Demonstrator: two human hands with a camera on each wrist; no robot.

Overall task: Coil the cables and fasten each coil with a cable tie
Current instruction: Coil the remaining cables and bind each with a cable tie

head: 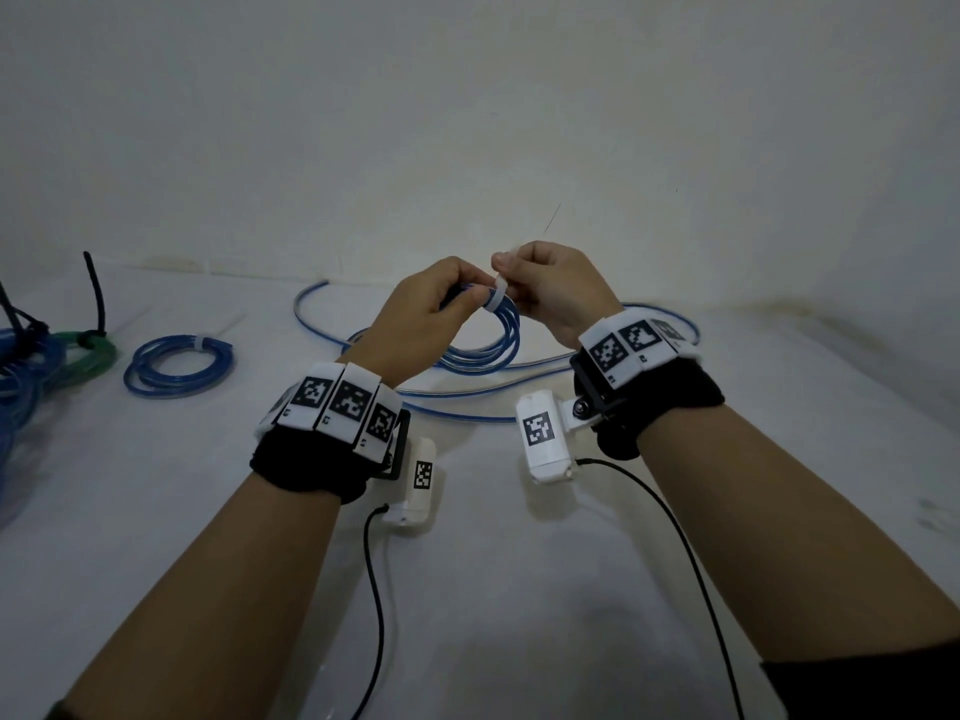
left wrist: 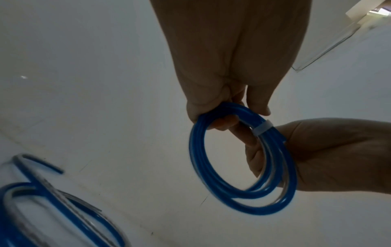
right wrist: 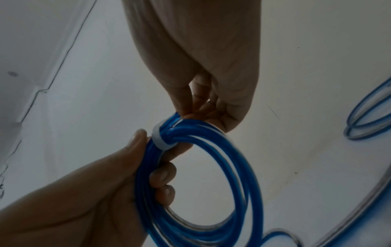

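Observation:
A small coil of blue cable [head: 501, 332] hangs in the air between both hands above the white table [head: 519, 563]. My left hand [head: 465, 298] grips the coil [left wrist: 243, 167] at its top, fingers curled through the loop. A white cable tie [head: 496, 298] is wrapped around the strands there, as the left wrist view [left wrist: 263, 127] and the right wrist view [right wrist: 160, 140] also show. My right hand [head: 506, 267] pinches the tie's tail just above the coil [right wrist: 211, 183], thumb against fingertips [right wrist: 190, 113]. The tail itself is hidden in the pinch.
A tied blue coil [head: 179, 363] lies on the table at left. Beside it are a green coil [head: 88, 350] with a black tie and a larger blue bundle [head: 21, 376]. Loose blue cable [head: 467, 410] loops on the table under the hands. A wall stands close behind.

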